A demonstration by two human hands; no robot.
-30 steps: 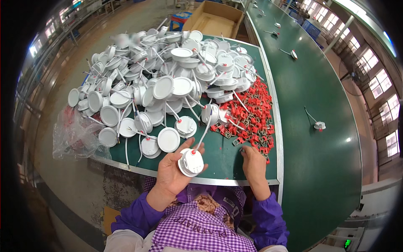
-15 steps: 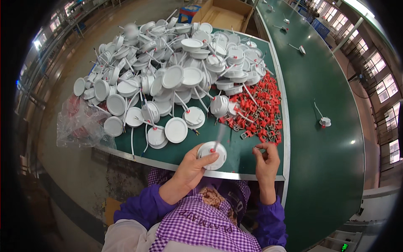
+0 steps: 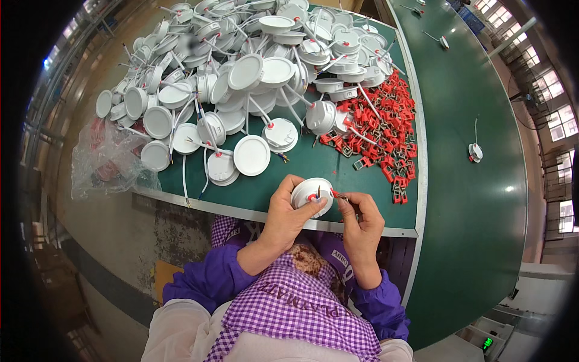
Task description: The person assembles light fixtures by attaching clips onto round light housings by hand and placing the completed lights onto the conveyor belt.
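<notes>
Near the table's front edge, my left hand (image 3: 282, 216) grips a round white downlight (image 3: 322, 188), its back turned up, with the thumb beside the red cable grommet. Thumb and fingertips of my right hand (image 3: 362, 226) pinch a small red spring clip (image 3: 338, 194) against the downlight's right side. My fingers partly cover the clip, so whether it is seated in the housing I cannot tell. Beyond my hands lies a heap of red spring clips (image 3: 386, 123) with metal loops. A big pile of white downlights (image 3: 247, 72) with trailing cables fills the table's far and left parts.
A crumpled clear plastic bag (image 3: 99, 163) hangs at the table's left corner. The metal-edged green table (image 3: 289, 175) runs up to a green conveyor belt (image 3: 464, 223) on the right. Several downlights, such as the nearest downlight (image 3: 475, 152), lie spaced along that belt.
My right hand has moved left to the downlight and now presses a red spring clip to its side. The downlight has tilted in my left hand. The whole view has shifted slightly.
</notes>
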